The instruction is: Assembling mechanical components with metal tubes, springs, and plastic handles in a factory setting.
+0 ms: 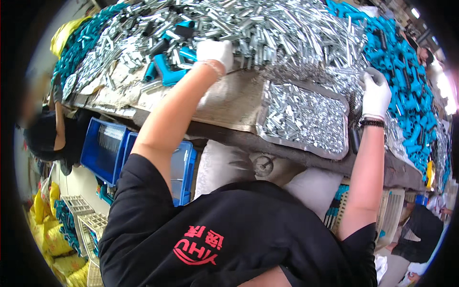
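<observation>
My left hand [215,53], in a white glove, reaches to the near edge of a large heap of silvery metal pieces [272,31]. Its fingers point away and are mostly hidden. Just left of it lie teal bent tubular parts [167,71] and a few black ones. My right hand [376,93], gloved in white with grey fingertips, is at the right side of the heap, its fingers curled in. What they hold, if anything, does not show. Between my hands, nearer to me, sits a metal tray [345,129] full of small shiny pieces.
More teal parts [406,91] are piled along the right, and others [91,36] at the far left. Blue bins [184,174] and pale sacks [224,165] stand below the table edge. Crates [79,205] and yellow bags [52,239] are lower left. Other people work on both sides.
</observation>
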The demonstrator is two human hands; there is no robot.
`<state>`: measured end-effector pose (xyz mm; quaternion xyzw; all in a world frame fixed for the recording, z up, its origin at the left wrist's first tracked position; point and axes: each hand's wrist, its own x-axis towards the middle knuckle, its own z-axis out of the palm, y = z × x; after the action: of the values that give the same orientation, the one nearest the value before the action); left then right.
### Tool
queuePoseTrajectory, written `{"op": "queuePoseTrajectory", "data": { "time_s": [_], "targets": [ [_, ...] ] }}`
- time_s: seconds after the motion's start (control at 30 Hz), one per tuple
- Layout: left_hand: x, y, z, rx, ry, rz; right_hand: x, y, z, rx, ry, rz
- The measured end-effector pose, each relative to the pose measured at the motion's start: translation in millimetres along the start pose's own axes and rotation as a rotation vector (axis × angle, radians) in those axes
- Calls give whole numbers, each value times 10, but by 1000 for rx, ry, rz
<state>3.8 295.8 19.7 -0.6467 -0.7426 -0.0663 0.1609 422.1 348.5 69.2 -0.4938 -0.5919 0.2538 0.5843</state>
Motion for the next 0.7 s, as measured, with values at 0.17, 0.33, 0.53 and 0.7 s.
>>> {"op": "queuePoseTrajectory", "data": {
  "time_s": [0.17,0.33,0.53,0.7],
  "targets": [
    [-398,-103,-599,-638,90,-74,-914,-616,-392,166,85,1],
    [-1223,714,-975,-2039,12,-109,-1624,-715,-589,789,-121,-16],
    [-1854,1081,-1014,-1233,-270,483,-1978,-959,-415,663,-203,137],
    [-1839,1044,-1009,-1198,-290,582,-1896,-885,-566,340,-442,-167]
  ]
}}
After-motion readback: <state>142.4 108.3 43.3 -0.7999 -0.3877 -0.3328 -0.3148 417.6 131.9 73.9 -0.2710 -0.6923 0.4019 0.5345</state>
